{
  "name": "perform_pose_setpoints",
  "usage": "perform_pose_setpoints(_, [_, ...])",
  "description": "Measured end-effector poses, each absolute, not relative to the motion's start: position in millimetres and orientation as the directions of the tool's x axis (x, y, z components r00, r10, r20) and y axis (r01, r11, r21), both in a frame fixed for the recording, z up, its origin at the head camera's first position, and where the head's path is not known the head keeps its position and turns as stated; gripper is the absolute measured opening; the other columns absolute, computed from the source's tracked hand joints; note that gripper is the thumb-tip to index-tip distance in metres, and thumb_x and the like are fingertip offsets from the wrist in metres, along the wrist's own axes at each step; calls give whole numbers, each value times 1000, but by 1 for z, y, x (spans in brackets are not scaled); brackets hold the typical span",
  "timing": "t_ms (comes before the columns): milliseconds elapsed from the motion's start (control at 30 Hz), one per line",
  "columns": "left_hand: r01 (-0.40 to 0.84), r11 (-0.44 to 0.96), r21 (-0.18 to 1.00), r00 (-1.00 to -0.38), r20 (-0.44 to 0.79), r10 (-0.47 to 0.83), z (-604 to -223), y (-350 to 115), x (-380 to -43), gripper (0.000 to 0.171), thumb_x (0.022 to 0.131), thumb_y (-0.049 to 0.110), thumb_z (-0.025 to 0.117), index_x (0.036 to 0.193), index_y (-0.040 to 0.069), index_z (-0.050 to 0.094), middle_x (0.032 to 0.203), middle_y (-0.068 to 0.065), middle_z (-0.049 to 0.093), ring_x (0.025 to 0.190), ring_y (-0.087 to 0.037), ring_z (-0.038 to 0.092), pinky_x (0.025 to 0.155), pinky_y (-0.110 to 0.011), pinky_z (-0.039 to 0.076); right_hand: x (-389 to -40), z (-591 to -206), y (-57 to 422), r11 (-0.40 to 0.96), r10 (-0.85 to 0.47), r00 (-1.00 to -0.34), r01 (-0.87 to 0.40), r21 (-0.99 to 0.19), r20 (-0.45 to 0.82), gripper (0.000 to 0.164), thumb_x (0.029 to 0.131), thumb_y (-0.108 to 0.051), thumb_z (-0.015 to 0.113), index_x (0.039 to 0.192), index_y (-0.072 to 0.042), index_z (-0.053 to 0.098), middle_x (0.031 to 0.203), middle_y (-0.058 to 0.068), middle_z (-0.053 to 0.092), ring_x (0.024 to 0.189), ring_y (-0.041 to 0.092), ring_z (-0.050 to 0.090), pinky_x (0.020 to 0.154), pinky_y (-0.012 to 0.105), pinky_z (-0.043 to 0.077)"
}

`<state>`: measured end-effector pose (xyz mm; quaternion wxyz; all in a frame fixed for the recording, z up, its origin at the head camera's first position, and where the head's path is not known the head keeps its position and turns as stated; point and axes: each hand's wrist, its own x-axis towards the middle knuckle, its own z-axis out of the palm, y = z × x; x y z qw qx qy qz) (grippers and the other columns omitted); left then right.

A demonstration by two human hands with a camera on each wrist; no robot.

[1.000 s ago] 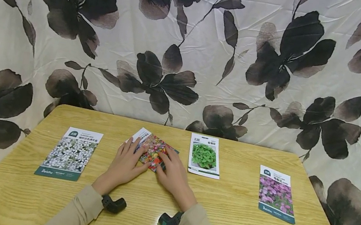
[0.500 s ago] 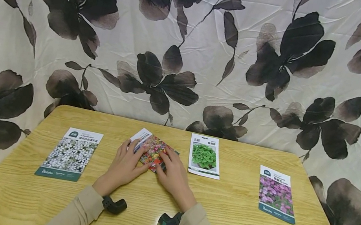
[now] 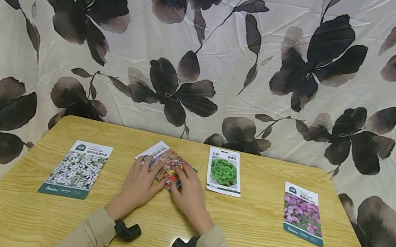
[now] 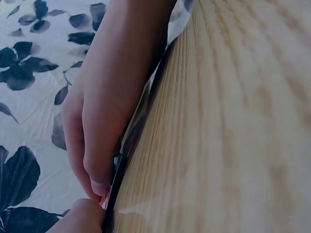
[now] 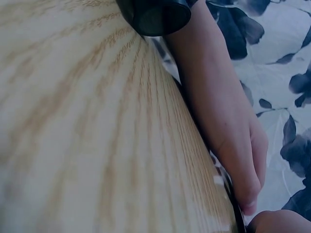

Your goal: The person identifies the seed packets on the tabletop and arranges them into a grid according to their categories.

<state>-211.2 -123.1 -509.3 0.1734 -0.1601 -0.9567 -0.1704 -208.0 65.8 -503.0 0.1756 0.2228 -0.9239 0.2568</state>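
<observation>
A seed packet with a multicoloured flower picture lies slanted on the wooden table, its white header toward the upper left. My left hand rests on its left part, fingers spread and nearly straight. On its right part lies my right hand, fingers likewise extended. The thumbs come close together at the packet's near edge. In the left wrist view my left hand is low over the wood, with the other hand at the bottom. The right wrist view has my right hand along the table. Both hands cover parts of the packet.
To the left lies a white-flower seed packet. A green-leaf seed packet is just right of the hands, and a pink-flower seed packet sits farther right. Behind the wooden table hangs a floral cloth.
The multicoloured packet has shifted and turned slightly to the right under the hands. The left hand has moved a little rightward and nearer the body. The other packets stay put.
</observation>
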Motion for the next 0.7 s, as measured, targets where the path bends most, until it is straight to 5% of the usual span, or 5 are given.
perform_pose_setpoints(433, [391, 889, 238, -874, 400, 277, -512, -123, -211, 66, 92, 50, 64, 141, 7, 55, 142, -32, 42, 132, -55, 31, 111, -64, 23, -206, -504, 66, 780, -326, -838, -500, -376, 438, 44, 95, -28, 63, 132, -5, 63, 143, 19, 52, 133, 35, 48, 106, 48, 42])
perform_pose_setpoints(700, [392, 884, 254, -886, 363, 289, -510, -123, -210, 74, 92, 55, 62, 146, 6, 49, 148, -32, 36, 138, -56, 25, 116, -62, 8, -206, -504, 65, 785, -318, -829, -502, -363, 459, 41, 94, -26, 64, 129, -5, 66, 141, 19, 54, 131, 34, 50, 104, 48, 44])
